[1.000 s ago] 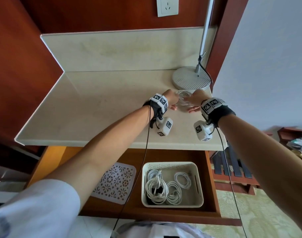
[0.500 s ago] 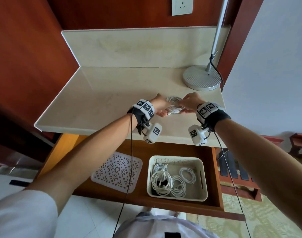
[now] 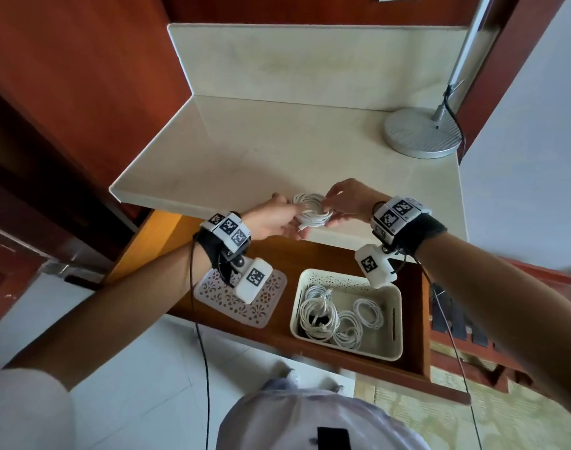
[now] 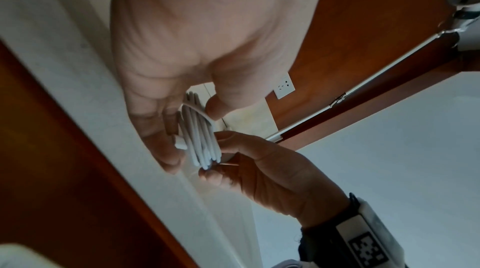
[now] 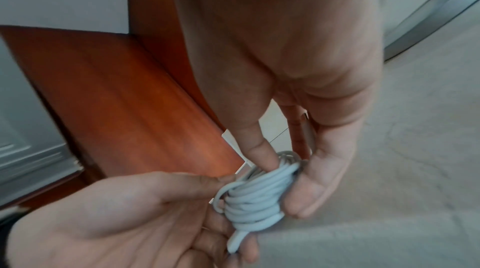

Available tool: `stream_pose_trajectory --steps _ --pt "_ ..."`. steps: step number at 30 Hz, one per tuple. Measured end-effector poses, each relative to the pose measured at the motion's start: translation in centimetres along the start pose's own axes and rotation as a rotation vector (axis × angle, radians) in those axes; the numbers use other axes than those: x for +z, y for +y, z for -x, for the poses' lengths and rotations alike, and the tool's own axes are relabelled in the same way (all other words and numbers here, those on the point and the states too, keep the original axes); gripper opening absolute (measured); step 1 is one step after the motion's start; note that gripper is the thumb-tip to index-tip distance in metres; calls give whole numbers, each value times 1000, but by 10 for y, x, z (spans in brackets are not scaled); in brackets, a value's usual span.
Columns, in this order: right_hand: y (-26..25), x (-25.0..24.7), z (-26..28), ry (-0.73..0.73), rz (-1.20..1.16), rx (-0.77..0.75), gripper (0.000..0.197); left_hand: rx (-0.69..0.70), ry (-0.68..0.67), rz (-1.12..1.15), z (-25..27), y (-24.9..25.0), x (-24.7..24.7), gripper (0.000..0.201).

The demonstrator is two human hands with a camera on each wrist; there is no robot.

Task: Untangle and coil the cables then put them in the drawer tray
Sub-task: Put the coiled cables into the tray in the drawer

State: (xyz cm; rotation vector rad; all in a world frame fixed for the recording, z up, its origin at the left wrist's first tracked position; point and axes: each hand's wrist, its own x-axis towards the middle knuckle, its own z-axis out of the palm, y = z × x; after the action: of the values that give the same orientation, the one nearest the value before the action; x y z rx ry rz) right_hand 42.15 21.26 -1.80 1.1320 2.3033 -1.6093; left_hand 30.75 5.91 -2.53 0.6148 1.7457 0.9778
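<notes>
A white coiled cable hangs above the counter's front edge, held between both hands. My left hand grips its left side, thumb and fingers pinching the loops. My right hand pinches the right side, thumb and fingers around the bundle. A plug end sticks out below the coil. Below, the cream tray in the open drawer holds several coiled white cables.
A round lamp base with its pole stands at the counter's back right. A white perforated mat lies in the drawer left of the tray. The wooden drawer front juts toward me.
Both hands have carried the coil from near the lamp base back toward the counter's front edge. The view has tilted down, showing more of the drawer.
</notes>
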Motion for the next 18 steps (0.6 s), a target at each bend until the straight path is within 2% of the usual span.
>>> stream_pose_trajectory --steps 5,8,10,12,15,16,18 --pt "20 20 17 -55 201 -23 24 -141 -117 30 18 -25 14 30" --pt "34 24 29 -80 229 -25 25 -168 -162 40 26 -30 28 17" --pt "48 27 37 -122 263 14 26 -219 -231 39 26 -36 38 18" --pt "64 28 40 -168 335 86 31 -291 -302 15 19 -46 49 29" --pt "86 32 34 -235 218 176 30 -366 -357 -6 3 -59 67 33" --pt "95 34 32 -258 255 197 32 -393 -378 -5 -4 -64 74 31" --pt "115 40 26 -402 608 73 48 -451 -419 -5 -16 -74 87 29"
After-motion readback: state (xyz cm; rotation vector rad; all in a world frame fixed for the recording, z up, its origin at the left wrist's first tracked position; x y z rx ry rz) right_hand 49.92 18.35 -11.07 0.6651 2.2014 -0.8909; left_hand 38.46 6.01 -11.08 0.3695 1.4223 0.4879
